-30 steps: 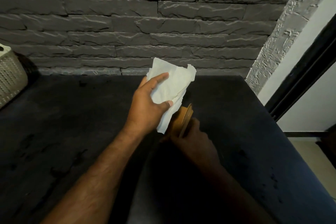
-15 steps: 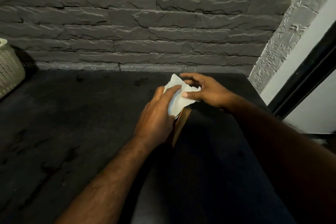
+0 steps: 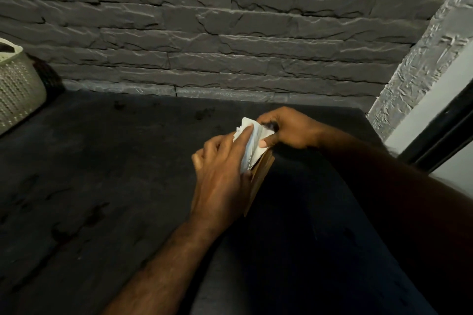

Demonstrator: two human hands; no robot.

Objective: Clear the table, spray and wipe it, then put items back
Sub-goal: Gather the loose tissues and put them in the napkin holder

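A stack of white paper napkins (image 3: 252, 143) stands in a brown wooden napkin holder (image 3: 261, 174) on the dark table (image 3: 102, 174), right of centre. My left hand (image 3: 220, 174) holds the near side of the napkins, its index finger lying up along the stack. My right hand (image 3: 284, 128) pinches the far top of the napkins between thumb and fingers. Most of the holder is hidden behind my left hand.
A pale perforated basket (image 3: 18, 92) sits at the far left of the table against the grey stone wall (image 3: 230, 33). A textured light pillar (image 3: 422, 59) and a dark door frame (image 3: 440, 133) stand beyond the table's right edge.
A second ago my left hand held the napkins up above the holder while my right hand held the holder. The napkins now stand in the holder, with both hands on them.
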